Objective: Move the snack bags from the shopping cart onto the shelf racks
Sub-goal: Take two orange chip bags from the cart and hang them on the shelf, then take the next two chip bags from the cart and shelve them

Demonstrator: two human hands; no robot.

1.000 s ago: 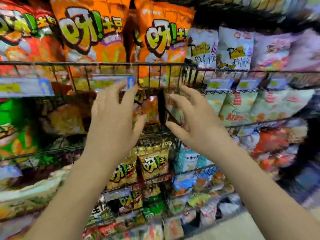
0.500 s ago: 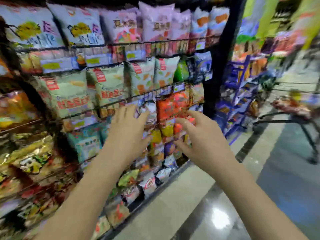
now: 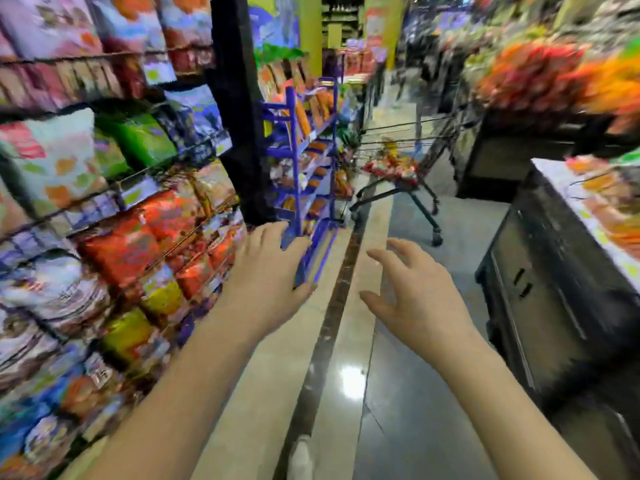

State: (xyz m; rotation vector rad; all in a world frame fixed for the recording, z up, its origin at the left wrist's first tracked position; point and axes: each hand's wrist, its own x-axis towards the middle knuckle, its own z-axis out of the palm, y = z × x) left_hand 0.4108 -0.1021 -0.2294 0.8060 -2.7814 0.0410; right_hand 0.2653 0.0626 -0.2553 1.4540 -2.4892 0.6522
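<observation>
Both hands up in front of me over the floor (image 3: pixel 398 403), holding nothing. L hand (image 3: pixel 266 271) has fingers loosely spread, near the shelf racks (image 3: pixel 232 140) on my left, which are packed w/ bags. R hand (image 3: pixel 412 289) is likewise empty, fingers bent a bit, thumb out. The snack bags (image 3: pixel 388 166) lie in the shopping cart (image 3: pixel 446 140), well ahead down the aisle, beside a blue rack (image 3: pixel 298 150), apart from both hands. Dark desk (image 3: pixel 554 289) w/ goods on my right. Pic is blurry.
</observation>
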